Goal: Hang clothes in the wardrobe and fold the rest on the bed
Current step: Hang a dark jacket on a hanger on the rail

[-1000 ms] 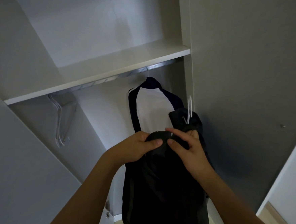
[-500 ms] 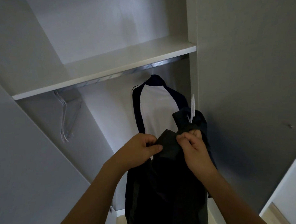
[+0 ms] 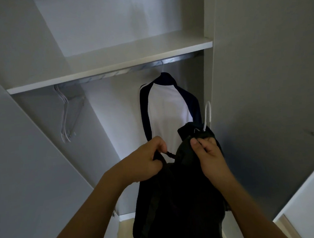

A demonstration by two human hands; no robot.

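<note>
left hand (image 3: 146,161) & right hand (image 3: 208,153) fingers both grip 1 black garment (image 3: 178,201); 1 white hanger (image 3: 207,113); 1 shirt (image 3: 167,108) hung.

Both forearms are bare, with no sleeves, watch or rings visible.

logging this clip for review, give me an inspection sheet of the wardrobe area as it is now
surface: white shelf above a metal rail, nothing seen on the shelf
job's things: dark garment on a white hanger, held up, not on the rail; white shirt with dark sleeves hangs from the rail
clutter: spare hangers at the rail's left end
grippers: left hand and right hand both grip the garment's top
cables: nothing seen
surroundings: grey wardrobe walls, pale floor
</note>
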